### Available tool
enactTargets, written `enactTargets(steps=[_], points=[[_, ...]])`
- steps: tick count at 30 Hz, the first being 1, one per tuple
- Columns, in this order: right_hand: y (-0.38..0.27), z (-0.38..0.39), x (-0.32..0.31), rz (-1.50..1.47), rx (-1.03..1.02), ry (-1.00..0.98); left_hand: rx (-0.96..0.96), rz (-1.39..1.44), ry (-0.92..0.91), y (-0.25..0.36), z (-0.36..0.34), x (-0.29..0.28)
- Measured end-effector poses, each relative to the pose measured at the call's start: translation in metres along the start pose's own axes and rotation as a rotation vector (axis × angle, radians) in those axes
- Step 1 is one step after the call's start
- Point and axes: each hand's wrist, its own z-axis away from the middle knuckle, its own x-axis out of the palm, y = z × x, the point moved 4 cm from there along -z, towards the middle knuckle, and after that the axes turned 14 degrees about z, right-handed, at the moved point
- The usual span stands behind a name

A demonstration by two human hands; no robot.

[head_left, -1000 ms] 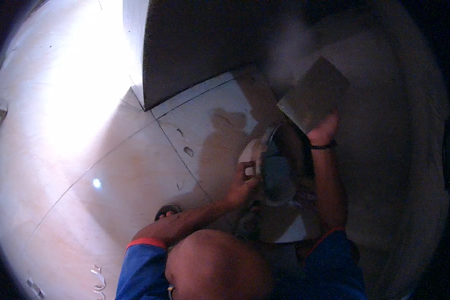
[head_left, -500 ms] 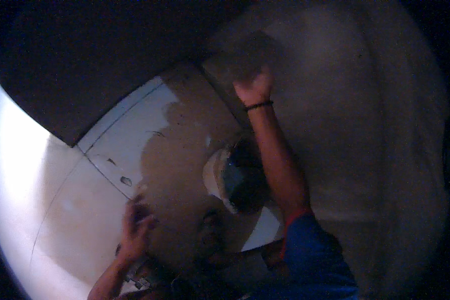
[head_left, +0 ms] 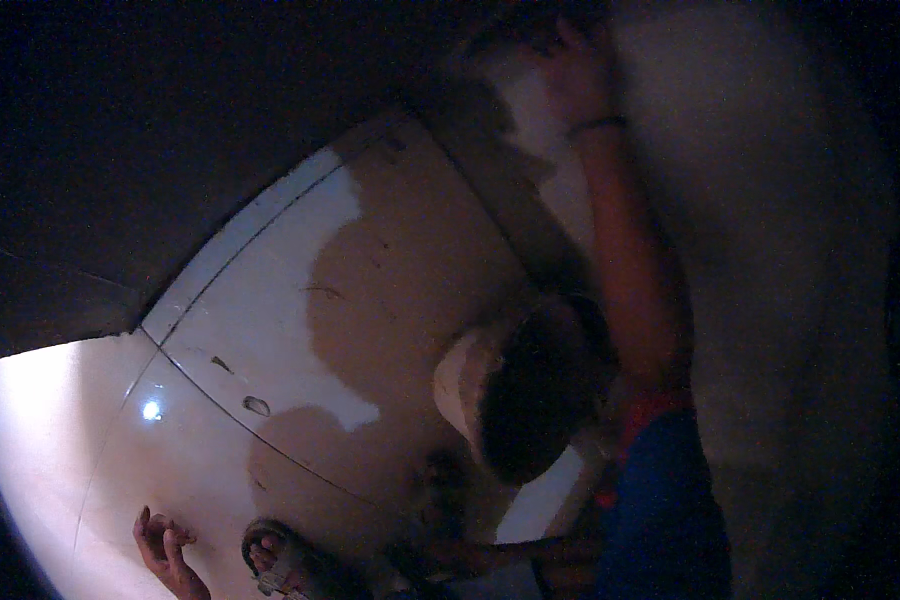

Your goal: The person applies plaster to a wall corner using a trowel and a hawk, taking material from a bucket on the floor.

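My right arm reaches up to the far right, with a dark bracelet at the wrist. In dim light, my right hand [head_left: 577, 80] is closed at the pale wall [head_left: 750, 110]. A dark thing lies at its fingers, too dark to name. Low at the left, my left hand [head_left: 165, 550] hangs over the floor, its fingers curled but apart, nothing in them. Between the arms stands a round, pale-sided bucket [head_left: 456, 390]; its inside is dark, and its contents cannot be made out.
Pale floor tiles [head_left: 260, 300] with dark joints carry broad shadows and two small dark marks. A sandalled foot [head_left: 267, 552] stands near my left hand. A large dark surface [head_left: 150, 150] fills the upper left. Bright light falls at the left edge.
My right hand has moved farther up and to the right along the wall. My left hand has dropped lower and to the left. The view has shifted, so the bucket appears lower and more to the right.
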Motion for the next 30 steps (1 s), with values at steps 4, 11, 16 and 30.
enactTargets(steps=[4, 11, 16, 30], points=[[-0.020, -0.021, 0.003, 0.552, -0.272, 0.039, 0.067, 0.018, 0.007, 0.018, -0.004, 0.002], [-0.082, 0.005, 0.018, 1.005, -0.676, 0.150, 0.093, 0.064, 0.061, 0.027, -0.011, -0.024], [-0.124, 0.057, 0.087, 0.198, -0.228, 0.132, 0.117, 0.140, 0.099, 0.014, -0.018, -0.035], [-0.229, 0.151, 0.115, -0.152, -0.280, 0.176, 0.144, 0.228, 0.161, 0.010, -0.005, -0.036]])
